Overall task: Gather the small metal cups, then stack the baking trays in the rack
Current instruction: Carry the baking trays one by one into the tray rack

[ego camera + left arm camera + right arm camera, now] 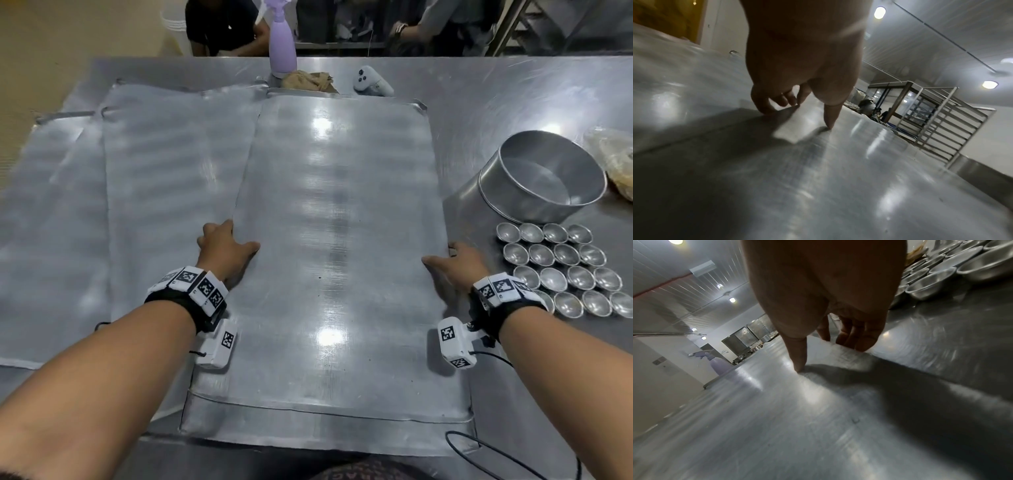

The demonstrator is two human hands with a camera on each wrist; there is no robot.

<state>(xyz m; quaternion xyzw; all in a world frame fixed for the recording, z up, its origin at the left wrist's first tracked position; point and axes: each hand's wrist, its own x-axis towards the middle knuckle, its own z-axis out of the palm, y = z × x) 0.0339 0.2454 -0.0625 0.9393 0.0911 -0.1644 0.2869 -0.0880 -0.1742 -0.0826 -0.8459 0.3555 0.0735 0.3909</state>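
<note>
A large flat baking tray (335, 240) lies in front of me on the steel table. My left hand (236, 238) grips its left edge, thumb on top and fingers curled over the rim (803, 116). Likewise my right hand (442, 255) grips the right edge, thumb pressed on the surface (827, 356). Two more trays (164, 171) (51, 222) lie overlapped to the left. Several small metal cups (561, 274) stand in rows on the table right of my right hand (941, 272). A metal rack (941, 121) stands beyond the table in the left wrist view.
A round metal pan (544, 174) sits behind the cups. At the far edge stand a purple spray bottle (282, 44), a crumpled brown cloth (308, 80) and a white controller (371, 84). A black cable (479, 448) loops at the near edge. People stand behind the table.
</note>
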